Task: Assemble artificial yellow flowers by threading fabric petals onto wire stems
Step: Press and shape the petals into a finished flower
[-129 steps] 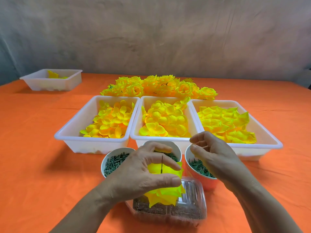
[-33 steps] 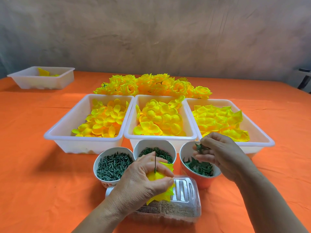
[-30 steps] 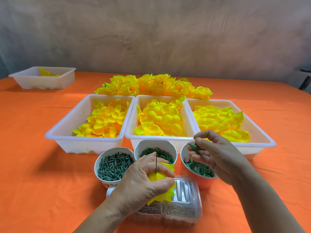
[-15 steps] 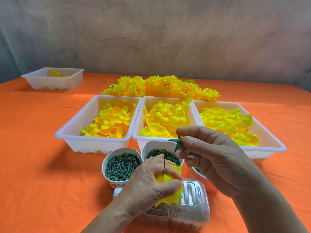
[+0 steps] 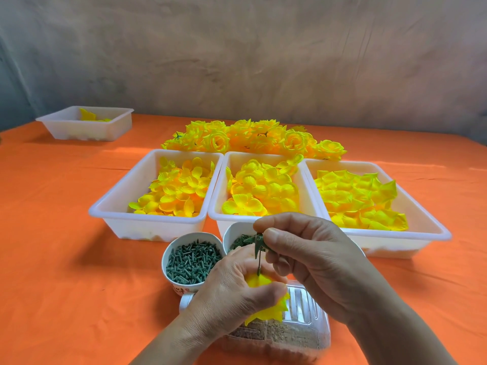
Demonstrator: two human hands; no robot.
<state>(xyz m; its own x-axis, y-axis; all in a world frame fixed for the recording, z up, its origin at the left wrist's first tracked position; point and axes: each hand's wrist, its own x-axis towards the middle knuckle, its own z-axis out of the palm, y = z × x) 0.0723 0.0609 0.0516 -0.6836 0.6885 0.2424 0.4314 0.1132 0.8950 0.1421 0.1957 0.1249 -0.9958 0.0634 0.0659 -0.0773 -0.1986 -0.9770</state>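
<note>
Tablecloth (image 5: 66,259): finished flowers (image 5: 253,138) lay heaped behind.
Left hand (image 5: 232,291): gripped petals (image 5: 274,310) on wire (image 5: 259,264).
Right hand (image 5: 311,259): pinched green cap (image 5: 258,240) at wire tip.
Outstanding: cap judged not yet seated.

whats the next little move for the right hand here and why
Probably slide the green calyx down the wire until it seats against the yellow petals. The right hand pinches the calyx at the wire's top, bare wire shows below it, and the left hand grips the petals. Whether the tip is through the calyx is unclear, so go gently.
</note>
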